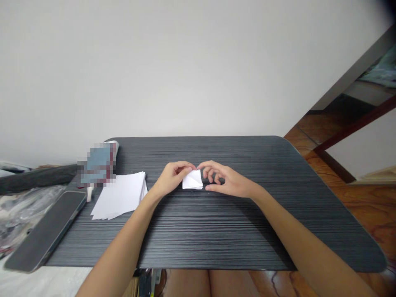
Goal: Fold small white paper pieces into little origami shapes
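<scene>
A small folded piece of white paper (192,180) rests on the dark ribbed table (216,231), near the middle. My left hand (171,177) has its fingers curled and pinches the paper's top left edge. My right hand (223,180) pinches the top right corner with the forefinger and thumb, its other fingers bent and slightly apart. Both forearms reach in from the bottom of the view.
A stack of white paper sheets (120,196) lies left of my hands. A dark phone (46,231) sits face down at the table's left edge. A blurred-out object (98,165) stands at the back left. Wooden floor (365,206) lies to the right, a white wall behind.
</scene>
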`<state>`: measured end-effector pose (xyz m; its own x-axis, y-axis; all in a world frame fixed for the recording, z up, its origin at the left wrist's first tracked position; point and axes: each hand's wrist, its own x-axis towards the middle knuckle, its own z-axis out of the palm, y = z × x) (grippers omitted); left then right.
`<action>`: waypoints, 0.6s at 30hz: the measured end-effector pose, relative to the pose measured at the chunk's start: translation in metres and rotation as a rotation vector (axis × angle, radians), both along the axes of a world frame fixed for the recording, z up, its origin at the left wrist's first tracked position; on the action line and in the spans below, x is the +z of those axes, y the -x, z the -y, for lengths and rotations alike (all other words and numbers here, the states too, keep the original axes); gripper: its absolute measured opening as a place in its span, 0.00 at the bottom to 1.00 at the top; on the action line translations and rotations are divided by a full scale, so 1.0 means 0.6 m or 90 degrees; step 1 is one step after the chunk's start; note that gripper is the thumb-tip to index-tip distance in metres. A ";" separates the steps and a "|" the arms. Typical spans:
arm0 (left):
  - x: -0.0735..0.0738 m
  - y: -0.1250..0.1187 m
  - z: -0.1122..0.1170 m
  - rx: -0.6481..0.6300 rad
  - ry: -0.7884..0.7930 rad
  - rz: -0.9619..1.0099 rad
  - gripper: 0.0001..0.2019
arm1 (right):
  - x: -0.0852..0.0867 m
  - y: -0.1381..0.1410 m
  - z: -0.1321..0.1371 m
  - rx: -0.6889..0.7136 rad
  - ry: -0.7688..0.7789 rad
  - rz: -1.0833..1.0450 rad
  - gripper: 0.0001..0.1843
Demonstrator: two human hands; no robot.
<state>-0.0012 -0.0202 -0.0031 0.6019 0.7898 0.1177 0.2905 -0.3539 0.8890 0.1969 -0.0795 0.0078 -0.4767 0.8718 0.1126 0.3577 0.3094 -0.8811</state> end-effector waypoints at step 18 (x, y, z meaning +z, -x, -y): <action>0.008 0.025 -0.005 -0.211 -0.282 -0.221 0.13 | -0.040 -0.003 -0.019 0.010 -0.238 0.184 0.08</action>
<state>-0.0161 -0.0172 0.0018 0.8667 0.4774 0.1448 0.3472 -0.7855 0.5122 0.1987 -0.0680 -0.0163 -0.5477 0.7893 0.2776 0.5649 0.5936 -0.5732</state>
